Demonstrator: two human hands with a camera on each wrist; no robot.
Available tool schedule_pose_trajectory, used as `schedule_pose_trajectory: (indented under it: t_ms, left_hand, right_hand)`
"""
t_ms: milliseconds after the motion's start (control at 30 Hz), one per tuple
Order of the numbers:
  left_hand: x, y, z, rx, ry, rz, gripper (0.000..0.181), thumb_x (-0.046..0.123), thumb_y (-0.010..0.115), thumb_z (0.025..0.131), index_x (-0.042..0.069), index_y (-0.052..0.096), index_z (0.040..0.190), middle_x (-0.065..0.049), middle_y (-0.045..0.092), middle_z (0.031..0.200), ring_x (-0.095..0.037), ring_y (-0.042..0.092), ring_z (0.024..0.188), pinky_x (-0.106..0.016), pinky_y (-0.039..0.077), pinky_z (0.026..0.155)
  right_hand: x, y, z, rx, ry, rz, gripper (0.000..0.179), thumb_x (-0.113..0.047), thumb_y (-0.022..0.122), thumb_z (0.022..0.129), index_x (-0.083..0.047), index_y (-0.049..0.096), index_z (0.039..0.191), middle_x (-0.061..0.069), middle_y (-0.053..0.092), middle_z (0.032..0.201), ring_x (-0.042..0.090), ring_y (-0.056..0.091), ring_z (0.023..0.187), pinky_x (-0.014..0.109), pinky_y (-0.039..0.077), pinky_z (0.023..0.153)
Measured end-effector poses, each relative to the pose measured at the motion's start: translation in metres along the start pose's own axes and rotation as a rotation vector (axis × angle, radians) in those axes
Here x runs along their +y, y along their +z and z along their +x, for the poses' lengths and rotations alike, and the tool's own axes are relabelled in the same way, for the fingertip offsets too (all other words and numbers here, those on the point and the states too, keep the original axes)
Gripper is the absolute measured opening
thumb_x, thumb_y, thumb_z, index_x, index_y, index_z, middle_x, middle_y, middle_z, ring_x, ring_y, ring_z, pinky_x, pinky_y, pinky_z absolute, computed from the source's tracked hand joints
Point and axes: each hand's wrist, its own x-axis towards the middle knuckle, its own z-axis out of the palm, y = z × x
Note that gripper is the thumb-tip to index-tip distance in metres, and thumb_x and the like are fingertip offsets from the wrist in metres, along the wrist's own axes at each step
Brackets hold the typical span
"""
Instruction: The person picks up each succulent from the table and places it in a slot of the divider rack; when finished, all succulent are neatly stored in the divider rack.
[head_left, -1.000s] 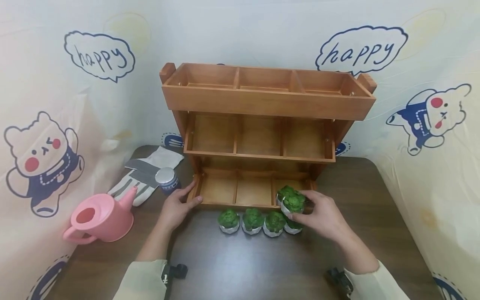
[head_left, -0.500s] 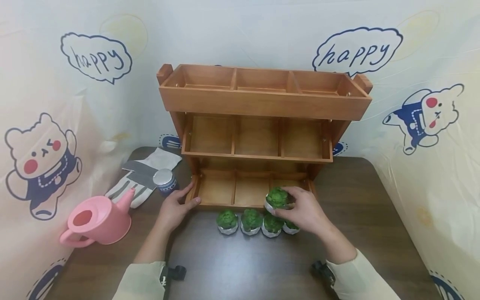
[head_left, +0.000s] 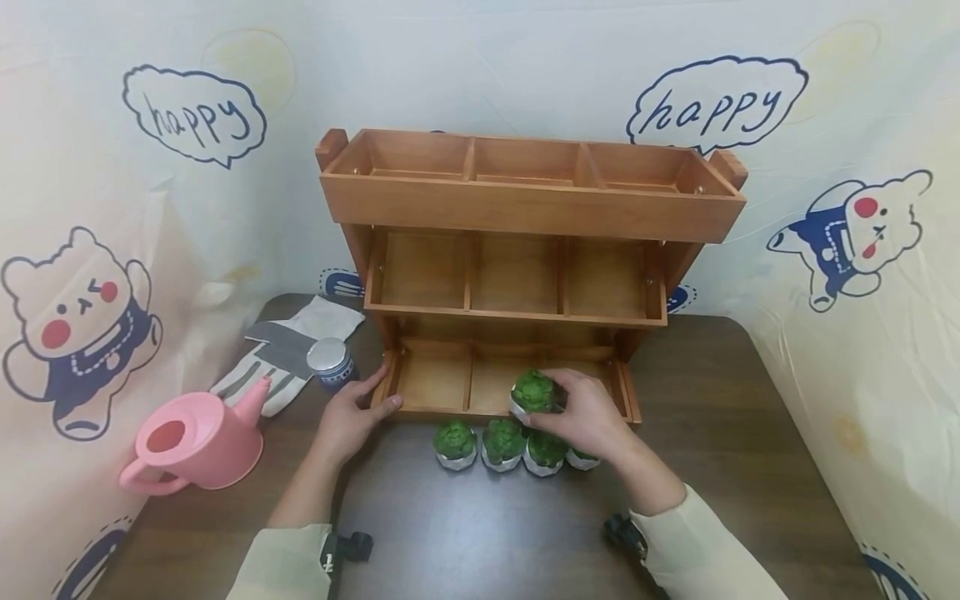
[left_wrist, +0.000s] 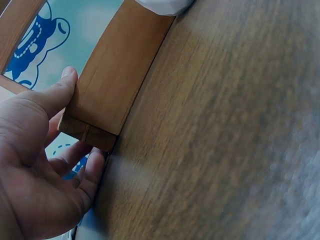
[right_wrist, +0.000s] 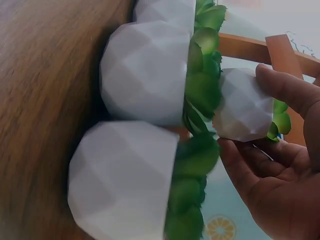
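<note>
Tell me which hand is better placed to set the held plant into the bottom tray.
Right, most likely: the right hand holds the potted plant, which overlaps the bottom tray in the head view. The left hand grips that tray's left end.

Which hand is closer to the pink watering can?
Left. The left hand is right of the pink watering can, holding the left end of the wooden rack; the right hand is much farther right, holding a potted plant.
</note>
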Motion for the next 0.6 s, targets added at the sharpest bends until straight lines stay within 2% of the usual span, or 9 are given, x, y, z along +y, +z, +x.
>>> schedule_pose_trajectory:
  t_ms: [333, 600]
  left_hand:
    - [0.001, 0.0, -0.003, 0.003, 0.001, -0.008, 0.074, 0.053, 0.073, 0.094, 0.027, 0.046, 0.158, -0.026, 0.039, 0.159, -0.046, 0.035, 0.147, -0.064, 0.028, 0.118]
    - [0.001, 0.0, -0.002, 0.001, -0.011, -0.012, 0.074, 0.053, 0.073, 0.094, 0.027, 0.046, 0.158, -0.026, 0.038, 0.16, -0.046, 0.034, 0.147, -0.065, 0.028, 0.118]
  right_hand:
    - [-0.008, 0.015, 0.014, -0.003, 0.007, -0.03, 0.069, -0.036, 0.09, 0.078, -0.008, 0.066, 0.136, 0.008, 0.07, 0.124, 0.027, 0.067, 0.108, 0.045, 0.056, 0.091]
    - [-0.01, 0.025, 0.025, -0.035, 0.011, -0.027, 0.069, -0.034, 0.091, 0.079, -0.007, 0.065, 0.137, 0.009, 0.069, 0.129, 0.024, 0.066, 0.11, 0.043, 0.055, 0.094]
